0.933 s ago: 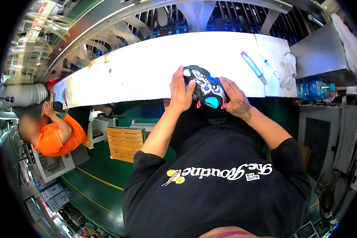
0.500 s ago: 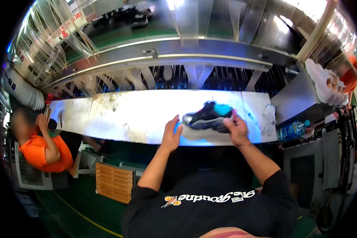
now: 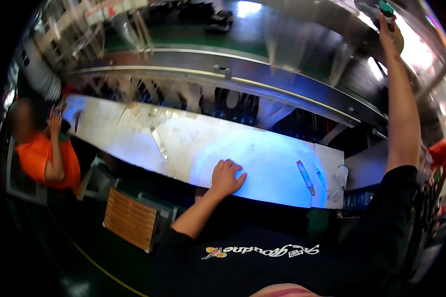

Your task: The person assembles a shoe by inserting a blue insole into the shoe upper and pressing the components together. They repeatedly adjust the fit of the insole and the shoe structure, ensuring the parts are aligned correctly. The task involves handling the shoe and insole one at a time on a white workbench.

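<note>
My right arm is stretched far up and to the right. At its end my right hand (image 3: pixel 392 39) grips a shoe (image 3: pixel 386 8), dark with a teal part, partly cut off by the picture's rim. My left hand (image 3: pixel 227 177) rests on or just over the front edge of the white worktable (image 3: pixel 262 148), fingers apart and holding nothing. To its right a blue pen-like tool (image 3: pixel 305 177) with a pink end lies on the lit surface. A thinner blue stick (image 3: pixel 321 176) lies beside that.
A pale glove (image 3: pixel 338 183) lies at the table's right end, above a blue bottle (image 3: pixel 358 200). A pale flat strip (image 3: pixel 159 142) lies left of centre. Behind runs a metal machine rail (image 3: pixel 223 72) with clear plastic strips. A co-worker in orange (image 3: pixel 47 161) sits far left near a slatted stool (image 3: pixel 131 218).
The shoe has left the table, carried up and right by my right hand. My left hand has come down to the table edge. The view has tilted, and the blue tool now shows.
</note>
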Available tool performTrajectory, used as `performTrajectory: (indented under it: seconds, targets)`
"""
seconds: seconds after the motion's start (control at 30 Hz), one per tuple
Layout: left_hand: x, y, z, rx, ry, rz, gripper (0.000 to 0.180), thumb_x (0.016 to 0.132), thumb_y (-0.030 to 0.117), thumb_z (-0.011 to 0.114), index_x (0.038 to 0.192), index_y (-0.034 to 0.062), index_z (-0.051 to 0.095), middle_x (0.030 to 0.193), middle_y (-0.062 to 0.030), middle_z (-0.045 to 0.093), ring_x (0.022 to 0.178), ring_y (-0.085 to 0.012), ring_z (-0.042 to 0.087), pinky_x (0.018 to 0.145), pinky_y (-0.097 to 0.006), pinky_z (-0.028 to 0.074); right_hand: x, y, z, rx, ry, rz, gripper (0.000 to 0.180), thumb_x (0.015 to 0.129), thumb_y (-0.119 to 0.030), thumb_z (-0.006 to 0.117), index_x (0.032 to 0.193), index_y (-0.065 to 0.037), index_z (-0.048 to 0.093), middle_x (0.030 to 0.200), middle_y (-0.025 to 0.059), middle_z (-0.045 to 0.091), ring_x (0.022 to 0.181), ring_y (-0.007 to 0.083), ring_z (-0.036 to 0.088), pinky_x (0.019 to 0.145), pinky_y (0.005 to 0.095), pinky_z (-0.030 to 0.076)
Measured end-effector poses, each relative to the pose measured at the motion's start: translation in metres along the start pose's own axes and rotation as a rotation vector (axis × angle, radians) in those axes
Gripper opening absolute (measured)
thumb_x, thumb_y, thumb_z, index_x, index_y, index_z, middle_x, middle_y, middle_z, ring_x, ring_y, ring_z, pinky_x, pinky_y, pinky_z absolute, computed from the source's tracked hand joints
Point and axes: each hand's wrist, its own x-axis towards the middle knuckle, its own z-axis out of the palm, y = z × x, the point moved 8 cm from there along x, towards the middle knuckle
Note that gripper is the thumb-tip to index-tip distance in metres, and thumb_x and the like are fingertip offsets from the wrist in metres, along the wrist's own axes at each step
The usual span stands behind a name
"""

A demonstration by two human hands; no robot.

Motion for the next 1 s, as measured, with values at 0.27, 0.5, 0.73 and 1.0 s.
performTrajectory:
  seconds: [0.27, 0.5, 0.73, 1.0]
  targets:
    - [0.158, -0.032, 0.050, -0.147, 0.049, -0.067, 0.027, 0.092, 0.019, 0.075, 0.115, 0.0048, 0.076, 0.114, -0.0199, 0.070, 0.110, -0.0418, 0.064, 0.100, -0.051, 0.052, 0.073, 0.034, 0.130, -0.202, -0.331, -0.331, 0.078, 0.111, -0.061, 0.044, 0.165, -0.005, 0.042, 0.166, 0.0220, 0.047, 0.155, 0.0357, 0.042, 0.128, 0.0434, 0.033]
    - [0.313, -0.008, 0.131, 0.095, -0.017, 0.012, 0.077, 0.095, 0.050, 0.067, 0.158, 0.0086, 0.051, 0.164, -0.0221, 0.048, 0.143, -0.0426, 0.054, 0.118, -0.047, 0.048, -0.019, -0.051, 0.029, -0.188, 0.027, -0.966, 0.076, 0.100, -0.054, 0.075, 0.152, -0.001, 0.056, 0.135, 0.0275, 0.069, 0.126, 0.0437, 0.067, 0.107, 0.0488, 0.054]
    - [0.277, -0.037, 0.098, -0.574, 0.285, -0.112, 0.097, 0.084, 0.035, 0.089, 0.157, 0.0038, 0.035, 0.139, -0.0258, 0.066, 0.125, -0.0382, 0.069, 0.105, -0.041, 0.056, -0.049, -0.083, 0.003, -0.020, 0.053, -0.904, 0.070, 0.100, -0.049, 0.076, 0.149, -0.002, 0.059, 0.127, 0.0285, 0.071, 0.123, 0.0446, 0.069, 0.104, 0.0489, 0.055]
    - [0.052, -0.089, -0.031, -1.523, 0.323, -0.390, 0.058, 0.098, 0.020, 0.080, 0.146, 0.0072, 0.051, 0.132, -0.0135, 0.068, 0.111, -0.0287, 0.072, 0.080, -0.047, 0.063, -0.161, -0.138, 0.081, 0.367, -0.141, -0.634, 0.058, 0.093, -0.047, 0.083, 0.131, -0.005, 0.069, 0.126, 0.0152, 0.067, 0.115, 0.0358, 0.064, 0.098, 0.0470, 0.054]
